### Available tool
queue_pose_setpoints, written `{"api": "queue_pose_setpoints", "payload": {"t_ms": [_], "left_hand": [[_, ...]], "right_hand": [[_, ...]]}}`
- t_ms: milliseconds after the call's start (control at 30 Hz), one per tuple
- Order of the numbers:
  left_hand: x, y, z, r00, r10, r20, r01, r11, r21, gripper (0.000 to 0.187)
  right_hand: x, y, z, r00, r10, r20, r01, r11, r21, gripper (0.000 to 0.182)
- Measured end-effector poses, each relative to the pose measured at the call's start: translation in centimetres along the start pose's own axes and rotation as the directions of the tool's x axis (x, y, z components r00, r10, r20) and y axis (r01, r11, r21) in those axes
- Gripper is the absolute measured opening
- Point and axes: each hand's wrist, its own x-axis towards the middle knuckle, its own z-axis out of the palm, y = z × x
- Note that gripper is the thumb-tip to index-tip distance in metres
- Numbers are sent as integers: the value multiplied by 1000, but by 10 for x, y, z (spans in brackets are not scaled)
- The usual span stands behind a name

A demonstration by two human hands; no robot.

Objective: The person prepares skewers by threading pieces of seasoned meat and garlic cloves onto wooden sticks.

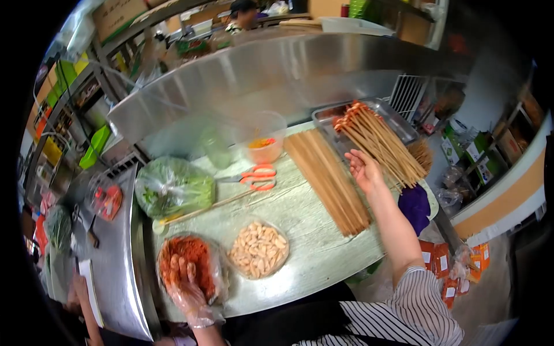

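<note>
My left hand (183,282), in a clear plastic glove, rests in a bag-lined bowl of red spice paste (199,254); its fingers are smeared red and lie spread over the paste. My right hand (363,168) is bare, palm up with loosely curled fingers, and nothing shows in it. It is between a flat row of wooden skewers (326,179) and a metal tray (325,118) bearing sticks with red-coated ends (384,141). A bowl of pale pieces (258,249) stands right of the paste. Orange-handled scissors (259,177) lie behind it.
Bagged greens (173,187) and a tub with red and yellow contents (265,144) stand at the back. A purple cloth (414,209) hangs at the right edge. Another person's arm (86,305) is at the lower left; a person (242,16) stands beyond the metal barrier (277,63).
</note>
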Motion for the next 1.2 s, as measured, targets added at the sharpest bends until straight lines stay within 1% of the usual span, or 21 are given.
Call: {"api": "queue_pose_setpoints", "payload": {"t_ms": [67, 133, 167, 200, 233, 267, 300, 333, 367, 400, 433, 467, 533, 600, 667, 733, 800, 1033, 1100, 1133, 1200], "left_hand": [[3, -1, 0, 1000, -5, -25, 6, 1000, 5, 52], [1, 2, 3, 999, -40, -4, 40, 999, -31, 51], [-1, 2, 5, 1000, -11, 28, 12, 1000, -27, 48], [-1, 2, 10, 1000, 12, -5, -11, 999, 34, 47], [-5, 7, 18, 999, 17, -48, -18, 1000, -18, 47], [1, 1, 10, 1000, 20, 21, -19, 998, -59, 49], [0, -3, 6, 999, 39, -1, -39, 998, -54, 48], [-2, -3, 9, 998, 58, -23, -59, 997, -48, 47], [0, -5, 4, 999, 40, 23, -36, 987, -154, 44], [-3, -3, 4, 999, 47, 14, -45, 990, -135, 41], [-3, -5, 4, 1000, 27, -1, -27, 978, -207, 40], [-1, -6, 5, 1000, 6, 5, -4, 959, -284, 40], [0, -5, 7, 1000, -27, -16, 21, 962, -274, 36], [-1, -9, 3, 1000, -22, 3, 22, 954, -298, 39], [-2, -5, 4, 999, -44, -1, 41, 951, -307, 40], [-2, -10, 2, 999, -32, 21, 38, 945, -326, 40], [0, -11, 1, 999, -13, 45, 28, 941, -337, 40], [-1, -8, 3, 999, -35, 19, 39, 945, -326, 40], [-2, -6, 4, 999, -27, 26, 34, 944, -330, 40], [-3, -5, 5, 999, -39, 28, 46, 942, -331, 40], [-3, -5, 5, 999, -31, 36, 41, 945, -324, 40]], "right_hand": [[-15, 2, 13, 996, 16, 86, -8, 996, -92, 25], [-20, 11, 27, 985, 35, 168, 64, 833, -550, 20], [-13, 22, 25, 975, -30, 222, 178, 707, -684, 22], [-9, 30, 18, 923, -195, 331, 379, 334, -863, 25], [-3, 42, 15, 802, -298, 518, 513, -102, -852, 28], [-17, 33, 26, 873, -200, 445, 408, -201, -890, 28], [-19, 35, 24, 837, -195, 512, 441, -316, -840, 26], [-19, 36, 27, 830, -163, 534, 453, -362, -815, 26], [-13, 36, 24, 841, -131, 526, 438, -407, -802, 25], [-5, 37, 16, 820, -185, 542, 474, -314, -823, 22], [-4, 27, 24, 888, -73, 453, 411, -312, -856, 23], [6, 27, 22, 881, -99, 462, 403, -354, -844, 22], [9, 20, 30, 916, -77, 394, 336, -391, -857, 24], [40, 30, 4, 860, -96, 501, 426, -404, -810, 22], [49, 27, -2, 925, -15, 379, 358, -291, -887, 21], [47, 21, -7, 903, -4, 429, 415, -248, -875, 20], [5, 8, 35, 962, 101, 252, 263, -112, -958, 21], [-9, -10, 36, 949, 170, 265, 269, -3, -963, 15], [-30, -23, 49, 972, 193, 131, 100, 162, -982, 12], [-35, -29, 46, 974, 193, 119, 90, 155, -984, 12], [-41, -36, 43, 966, 178, 186, 105, 388, -916, 14]]}}
